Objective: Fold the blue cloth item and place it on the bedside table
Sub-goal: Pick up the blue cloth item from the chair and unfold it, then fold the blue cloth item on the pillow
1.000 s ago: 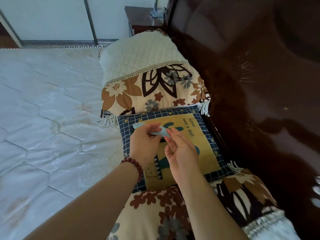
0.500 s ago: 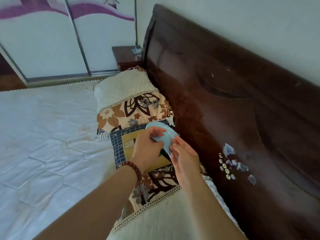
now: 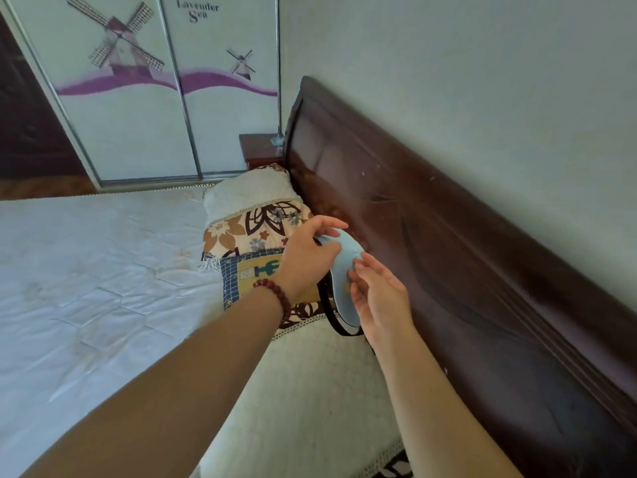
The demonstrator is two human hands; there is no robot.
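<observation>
Both hands hold the blue cloth item (image 3: 341,270) in the air above the pillows, close to the dark headboard (image 3: 448,243). It looks like a padded eye mask w/ a black strap (image 3: 327,312) looping down below the grip — can't be sure of the exact type.

Left hand (image 3: 306,260): fingers curled over the top end of the cloth, thumb under, pinching it from the side away from the headboard. Right hand (image 3: 375,298): fingertips (image 3: 358,269) pressed onto the cloth's middle and lower edge, palm half open toward the cloth, steadying rather than clamping. Held this way prob. so one end can be turned over onto the other — top end pinned by the left, lower part guided by the right.

Judgement: the fold is not finished; the cloth shows as one long curved piece, strap hanging loose under the hands.

Below the grip sits a small checked cushion (image 3: 248,274) on a floral pillow (image 3: 251,225); a white quilted pillow (image 3: 310,391) lies nearer the person. Beyond the grip, well apart, past the far pillow, stands the bedside table (image 3: 256,146) beside the headboard's end, w/ some small pale object (image 3: 277,141) on it, too small to name. Placing there would need a long reach or a walk round the mattress (image 3: 86,270).
</observation>
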